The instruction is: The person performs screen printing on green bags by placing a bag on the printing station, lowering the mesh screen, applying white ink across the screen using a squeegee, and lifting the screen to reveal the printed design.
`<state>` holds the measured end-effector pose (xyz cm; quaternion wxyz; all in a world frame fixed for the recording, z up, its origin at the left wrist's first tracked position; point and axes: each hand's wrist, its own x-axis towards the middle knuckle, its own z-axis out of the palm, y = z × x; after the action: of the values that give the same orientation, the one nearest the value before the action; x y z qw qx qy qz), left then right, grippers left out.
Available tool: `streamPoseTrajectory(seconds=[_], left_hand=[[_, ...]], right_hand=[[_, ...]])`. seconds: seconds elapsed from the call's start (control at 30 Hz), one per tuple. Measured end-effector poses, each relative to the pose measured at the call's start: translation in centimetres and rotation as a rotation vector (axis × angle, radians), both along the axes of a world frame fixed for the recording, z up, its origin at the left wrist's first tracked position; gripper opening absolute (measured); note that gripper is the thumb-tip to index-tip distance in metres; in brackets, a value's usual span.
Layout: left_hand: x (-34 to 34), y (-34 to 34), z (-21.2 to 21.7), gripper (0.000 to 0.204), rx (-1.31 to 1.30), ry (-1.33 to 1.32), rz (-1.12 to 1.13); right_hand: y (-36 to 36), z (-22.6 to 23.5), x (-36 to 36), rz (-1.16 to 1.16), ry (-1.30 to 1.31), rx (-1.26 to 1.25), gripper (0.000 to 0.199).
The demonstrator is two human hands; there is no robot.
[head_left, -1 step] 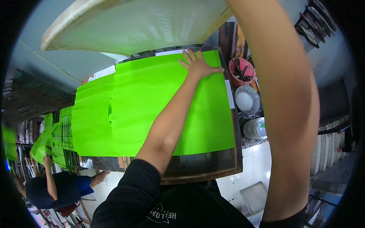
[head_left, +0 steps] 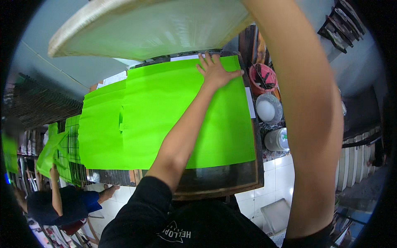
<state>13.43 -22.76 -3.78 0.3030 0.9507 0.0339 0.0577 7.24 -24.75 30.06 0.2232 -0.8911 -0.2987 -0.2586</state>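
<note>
My left hand [head_left: 216, 76] lies flat with fingers spread near the far right corner of a bright green fabric sheet [head_left: 149, 107], holding nothing. The sheet covers most of a dark, wood-edged table [head_left: 223, 180]. Above the table's far side, a large pale framed screen [head_left: 153, 35] is raised at a tilt. My right arm [head_left: 308, 107] reaches up past the screen's right end. The right hand is beyond the top edge of the picture, so its grip is hidden. A strip of white paper [head_left: 250, 102] shows beside the sheet's right edge.
Right of the table stand a pink bucket [head_left: 271, 85] with dark tools, a bowl with a white round thing [head_left: 265, 110] and a white tub [head_left: 275, 140]. At lower left another person [head_left: 53, 204] handles green fabric pieces [head_left: 51, 151] by a wire rack [head_left: 72, 136].
The raised screen's left end has shifted slightly right, and my right arm a little left. My left hand stays flat on the fabric. The other person's green piece has moved slightly.
</note>
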Motion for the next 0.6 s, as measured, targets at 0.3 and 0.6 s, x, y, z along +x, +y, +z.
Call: streamPoseTrajectory(seconds=[0.3, 0.6], left_hand=[[-33.3, 13.9, 5.5, 0.041, -1.283, -0.061, -0.005], [-37.9, 12.2, -3.2, 0.029, -1.230, 0.354, 0.259]], right_hand=[[-3.2, -18.9, -15.1, 0.164, 0.243, 0.125, 0.022], [-2.8, -31.1, -17.0, 0.223, 0.122, -0.282, 0.019]])
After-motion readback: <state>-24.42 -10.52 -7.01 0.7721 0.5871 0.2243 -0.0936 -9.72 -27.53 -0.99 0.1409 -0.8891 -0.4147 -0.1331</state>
